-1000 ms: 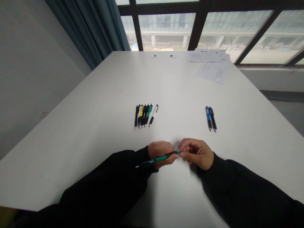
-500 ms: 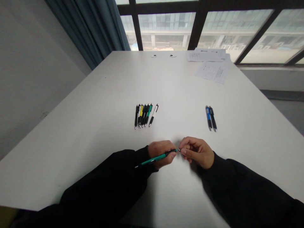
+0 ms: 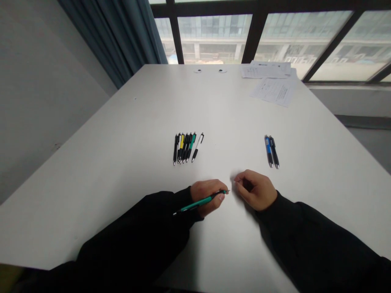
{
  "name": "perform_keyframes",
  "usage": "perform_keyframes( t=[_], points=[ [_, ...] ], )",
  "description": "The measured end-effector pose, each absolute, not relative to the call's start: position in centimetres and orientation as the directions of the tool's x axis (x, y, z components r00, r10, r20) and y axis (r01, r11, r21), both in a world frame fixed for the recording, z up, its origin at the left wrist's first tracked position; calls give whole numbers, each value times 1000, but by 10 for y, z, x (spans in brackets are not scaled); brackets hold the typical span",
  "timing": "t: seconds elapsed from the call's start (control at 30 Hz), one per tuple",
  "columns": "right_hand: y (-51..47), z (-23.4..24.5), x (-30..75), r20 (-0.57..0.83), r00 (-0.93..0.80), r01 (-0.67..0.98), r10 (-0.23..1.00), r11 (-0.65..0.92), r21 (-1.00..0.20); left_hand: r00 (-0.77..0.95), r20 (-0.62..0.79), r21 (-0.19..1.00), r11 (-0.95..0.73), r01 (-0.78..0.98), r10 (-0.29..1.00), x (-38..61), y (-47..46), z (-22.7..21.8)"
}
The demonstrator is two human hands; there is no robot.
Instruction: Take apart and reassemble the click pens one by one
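Beyond a long white table [image 3: 232, 114], at twelve o'clock from the hands, a wide dark-framed window [image 3: 214, 36] with buildings outside, and a blue curtain [image 3: 113, 36] hanging at eleven o'clock. Near the far table edge at one o'clock, overlapping sheets of paper [image 3: 273, 91]. Mid-table at ten o'clock, a tight row of pens [image 3: 186, 148] in black, yellow, green and white, side by side; at two o'clock, a pair of pens [image 3: 271, 151], one blue, one black, touching. Close to the near edge, two black sleeves [image 3: 131, 240] ending in bare hands. Right hand [image 3: 255, 190] narrow, fingers loosely curled, holding nothing, just beside the pen tip. Left hand [image 3: 207, 199] closed around a green pen [image 3: 198, 202], tip at two o'clock, far end at eight o'clock, lifted slightly above the table.
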State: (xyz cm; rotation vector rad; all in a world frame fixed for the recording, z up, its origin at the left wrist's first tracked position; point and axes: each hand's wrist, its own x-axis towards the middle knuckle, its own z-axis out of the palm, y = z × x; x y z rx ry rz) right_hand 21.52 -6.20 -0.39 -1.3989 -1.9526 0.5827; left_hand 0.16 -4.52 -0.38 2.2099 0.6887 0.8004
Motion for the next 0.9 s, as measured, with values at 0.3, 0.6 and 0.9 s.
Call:
perform_keyframes(
  t=[0.3,0.6,0.9],
  points=[
    [-61,-8,214,237,-191,674,953,303,-674,671,303,751,-603,269,677,1,-46,-4],
    [-70,4,213,417,-401,368,816,560,-742,654,308,736,-608,297,691,2,-44,-6],
    [-68,-1,212,407,-409,293,817,540,-789,675,192,732,-562,385,712,4,-43,-7]
  ],
)
